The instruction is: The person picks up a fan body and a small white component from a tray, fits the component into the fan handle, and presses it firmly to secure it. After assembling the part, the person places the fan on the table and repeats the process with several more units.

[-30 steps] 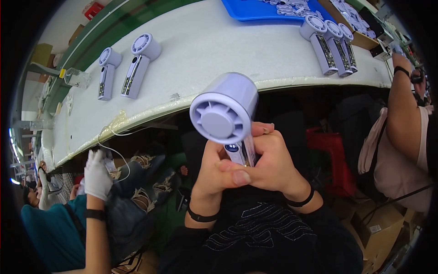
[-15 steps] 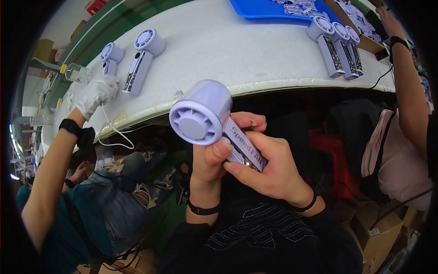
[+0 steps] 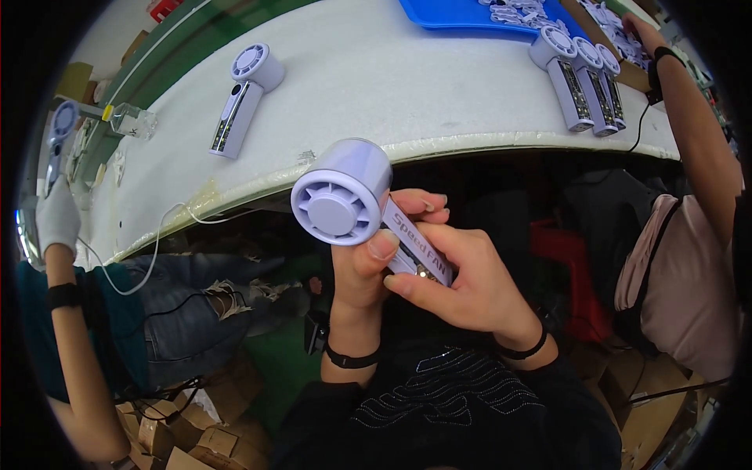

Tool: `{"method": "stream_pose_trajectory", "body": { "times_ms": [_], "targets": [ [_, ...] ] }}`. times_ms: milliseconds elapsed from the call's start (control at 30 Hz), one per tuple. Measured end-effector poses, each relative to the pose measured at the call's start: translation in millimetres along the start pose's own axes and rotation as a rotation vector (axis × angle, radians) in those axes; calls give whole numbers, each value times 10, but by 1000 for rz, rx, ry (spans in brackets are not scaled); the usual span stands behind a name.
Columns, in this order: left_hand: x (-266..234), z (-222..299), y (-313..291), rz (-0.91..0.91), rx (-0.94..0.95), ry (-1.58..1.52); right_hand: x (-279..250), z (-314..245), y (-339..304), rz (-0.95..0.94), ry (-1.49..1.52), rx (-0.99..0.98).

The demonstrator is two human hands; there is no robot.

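A pale lilac handheld fan [image 3: 342,196] with a round vented head and a flat handle sits in both my hands below the table's edge. My left hand [image 3: 362,270] wraps the handle from behind, thumb pressed on its front just under the head. My right hand [image 3: 462,274] grips the lower part of the handle, thumb on its face. The fan's head tilts up and to the left.
The white table [image 3: 392,86] bears one fan [image 3: 239,98] at the left, three fans [image 3: 583,78] at the right and a blue tray [image 3: 462,16]. A person in a white glove [image 3: 56,219] lifts a fan [image 3: 59,133] at far left. Another person's arm [image 3: 693,117] reaches in at right.
The fan in my hands has tilted and turned further left. The gloved person at left has picked one of the two left fans off the table and raised it.
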State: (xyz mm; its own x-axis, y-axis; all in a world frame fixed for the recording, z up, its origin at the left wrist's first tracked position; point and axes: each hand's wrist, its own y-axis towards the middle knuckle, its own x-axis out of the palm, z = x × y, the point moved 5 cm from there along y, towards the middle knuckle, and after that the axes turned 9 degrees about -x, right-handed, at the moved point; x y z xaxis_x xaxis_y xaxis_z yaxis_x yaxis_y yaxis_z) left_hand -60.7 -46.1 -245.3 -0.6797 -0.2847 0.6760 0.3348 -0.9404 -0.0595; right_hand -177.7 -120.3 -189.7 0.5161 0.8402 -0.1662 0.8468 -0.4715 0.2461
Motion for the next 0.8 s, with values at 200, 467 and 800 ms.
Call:
{"method": "stream_pose_trajectory", "body": {
  "times_ms": [200, 467, 800],
  "targets": [
    [92, 88, -71, 32, 70, 180, 24, 33, -4, 34, -23, -115],
    [235, 64, -139, 12, 4, 46, 19, 64, -106, 31, -77, -186],
    [180, -54, -250, -317, 147, 151, 107, -6, -175, 103, -150, -396]
  ]
}}
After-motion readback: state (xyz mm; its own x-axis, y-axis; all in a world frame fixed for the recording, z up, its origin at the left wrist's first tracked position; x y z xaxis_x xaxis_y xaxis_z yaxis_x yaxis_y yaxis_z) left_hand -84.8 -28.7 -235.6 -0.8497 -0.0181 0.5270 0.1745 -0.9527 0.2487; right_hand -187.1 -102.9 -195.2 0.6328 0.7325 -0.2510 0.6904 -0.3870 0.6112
